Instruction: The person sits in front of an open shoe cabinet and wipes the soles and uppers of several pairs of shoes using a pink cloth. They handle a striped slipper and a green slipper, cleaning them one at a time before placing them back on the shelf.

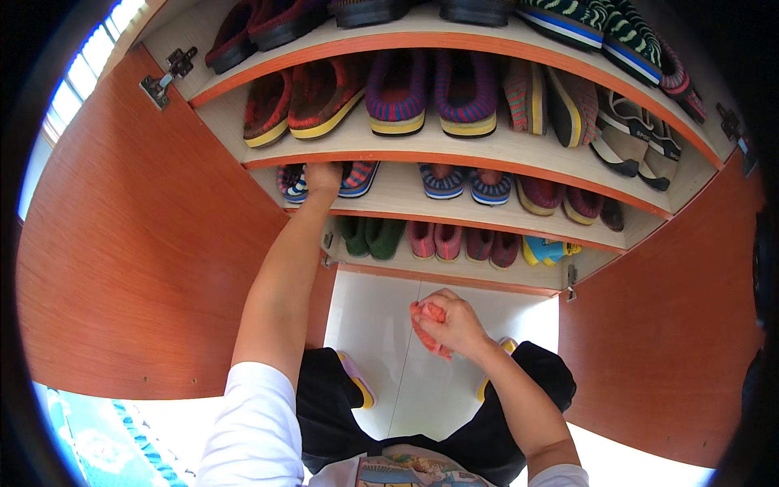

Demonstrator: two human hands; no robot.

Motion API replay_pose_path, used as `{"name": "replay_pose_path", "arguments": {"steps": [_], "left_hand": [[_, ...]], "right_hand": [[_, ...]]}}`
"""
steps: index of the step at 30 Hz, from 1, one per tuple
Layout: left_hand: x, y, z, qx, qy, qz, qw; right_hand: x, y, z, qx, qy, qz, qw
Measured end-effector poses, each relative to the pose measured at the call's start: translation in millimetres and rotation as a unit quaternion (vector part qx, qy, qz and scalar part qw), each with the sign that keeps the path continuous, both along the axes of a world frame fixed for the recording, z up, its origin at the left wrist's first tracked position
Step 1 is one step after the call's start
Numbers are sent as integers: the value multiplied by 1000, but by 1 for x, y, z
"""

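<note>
My left arm reaches up into a shelf of an open wooden shoe cabinet, and my left hand is at a pair of striped knitted slippers on the left of that shelf. The shelf above hides its fingers, so whether they hold a slipper is unclear. In front of my body, above the tiled floor, my right hand grips a crumpled coral-pink cloth. Part of the cloth hangs below the fingers. To the right of my left hand stand blue-grey striped slippers and maroon slippers.
Cabinet doors stand open at the left and right, with metal hinges at the edges. Red-brown slippers, purple striped slippers and grey sandals fill the shelf above. Green slippers are on the bottom shelf.
</note>
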State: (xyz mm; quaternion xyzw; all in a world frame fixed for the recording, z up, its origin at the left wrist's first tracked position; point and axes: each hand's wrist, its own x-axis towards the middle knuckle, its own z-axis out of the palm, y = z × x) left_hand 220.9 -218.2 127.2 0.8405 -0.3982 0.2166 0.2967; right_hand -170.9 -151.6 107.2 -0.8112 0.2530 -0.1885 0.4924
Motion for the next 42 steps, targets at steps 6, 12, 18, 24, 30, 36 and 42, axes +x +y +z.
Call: {"name": "replay_pose_path", "arguments": {"steps": [6,12,18,24,30,36,42], "left_hand": [[-23,21,7,-80,82,-79,990],[-89,81,-32,-284,130,-69,947],[-103,123,-177,-27,442,-113,889],[-78,70,-226,98,235,-96,962],[-61,26,-223,375,231,8,898],[-54,21,-235,471,158,64,866],[-110,44,-216,464,179,40,867]], "right_hand": [[-1,-2,-2,-10,4,-3,1000],[-10,-2,4,20,-20,-26,999],[-22,-5,8,36,-11,-48,998],[-29,5,10,26,6,-20,999],[-22,-2,14,45,8,-12,999],[-18,3,10,55,42,19,997],[-20,1,12,37,20,-9,999]]}}
